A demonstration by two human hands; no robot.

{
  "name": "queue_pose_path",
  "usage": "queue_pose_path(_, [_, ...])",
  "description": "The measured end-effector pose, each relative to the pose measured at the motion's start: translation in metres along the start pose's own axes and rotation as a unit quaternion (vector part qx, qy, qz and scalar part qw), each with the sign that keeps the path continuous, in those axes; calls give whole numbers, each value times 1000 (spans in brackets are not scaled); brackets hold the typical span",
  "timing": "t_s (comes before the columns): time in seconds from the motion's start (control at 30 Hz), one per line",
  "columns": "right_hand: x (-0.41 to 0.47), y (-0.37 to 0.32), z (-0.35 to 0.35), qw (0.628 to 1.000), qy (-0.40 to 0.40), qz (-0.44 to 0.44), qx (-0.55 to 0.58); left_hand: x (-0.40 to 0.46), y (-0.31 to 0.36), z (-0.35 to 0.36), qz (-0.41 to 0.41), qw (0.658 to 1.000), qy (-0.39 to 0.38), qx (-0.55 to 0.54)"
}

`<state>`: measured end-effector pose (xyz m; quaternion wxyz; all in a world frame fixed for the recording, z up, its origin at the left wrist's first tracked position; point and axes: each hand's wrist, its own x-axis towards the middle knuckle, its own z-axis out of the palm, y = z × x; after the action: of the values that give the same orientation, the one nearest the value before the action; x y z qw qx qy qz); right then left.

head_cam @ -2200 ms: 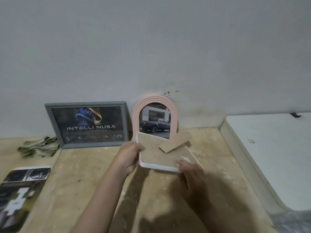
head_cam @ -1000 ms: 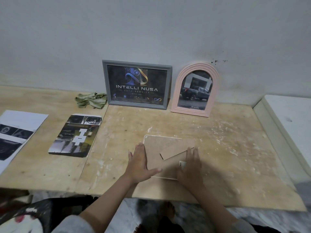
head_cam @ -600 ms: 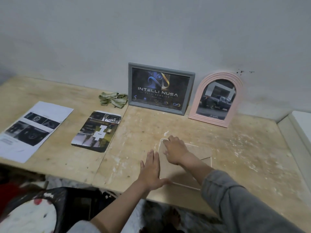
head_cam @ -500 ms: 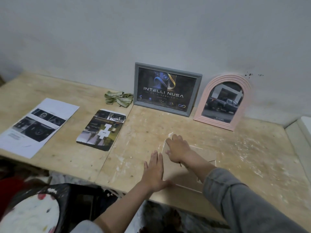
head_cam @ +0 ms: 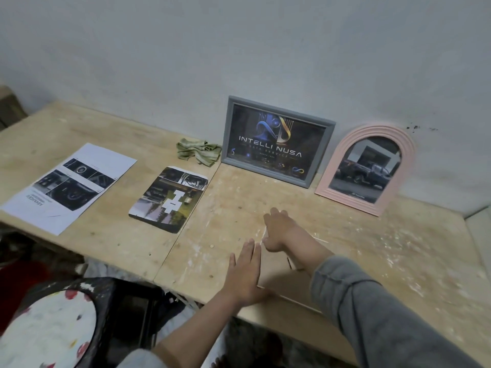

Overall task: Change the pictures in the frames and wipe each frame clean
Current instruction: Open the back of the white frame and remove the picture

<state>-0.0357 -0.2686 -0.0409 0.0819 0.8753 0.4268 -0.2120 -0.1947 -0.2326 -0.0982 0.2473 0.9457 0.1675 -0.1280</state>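
A white frame [head_cam: 279,272] lies face down near the front edge of the wooden table [head_cam: 372,248], its brown backing up. My left hand [head_cam: 245,274] rests flat with fingers apart on the frame's left edge. My right hand [head_cam: 277,229] reaches across over the frame's far left corner, fingers curled down at the edge; whether it grips anything I cannot tell. A grey frame [head_cam: 276,140] with a dark logo picture and a pink arched frame [head_cam: 368,170] with a truck picture lean on the wall. A loose arch-cut picture [head_cam: 170,199] lies left of the hands.
A folded green cloth [head_cam: 199,151] lies by the wall left of the grey frame. A printed white sheet [head_cam: 69,185] lies at the table's left. A dark stool with a round patterned seat [head_cam: 47,333] stands below the table's front edge. A white surface edge [head_cam: 478,224] borders the table's right.
The white frame was carried from the pink frame and laid face down on the table. My right hand moved from the frame's near right to its far left corner; the view swung left.
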Motion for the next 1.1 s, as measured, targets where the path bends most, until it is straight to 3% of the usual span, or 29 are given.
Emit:
queue_pose_path(0.5, [10,-14,-23,996,-46,59,48,-1,6,-11,-6,999,-9,39])
queue_pose_path(0.73, [0,-3,-30,991,-43,69,104,-3,9,-12,-12,999,21,-47])
queue_pose_path(0.97, [-13,2,-35,981,-54,67,177,-5,6,-11,-5,999,8,-41])
queue_pose_path(1.1, [-24,10,-14,974,19,48,223,-4,4,-7,2,999,11,-45])
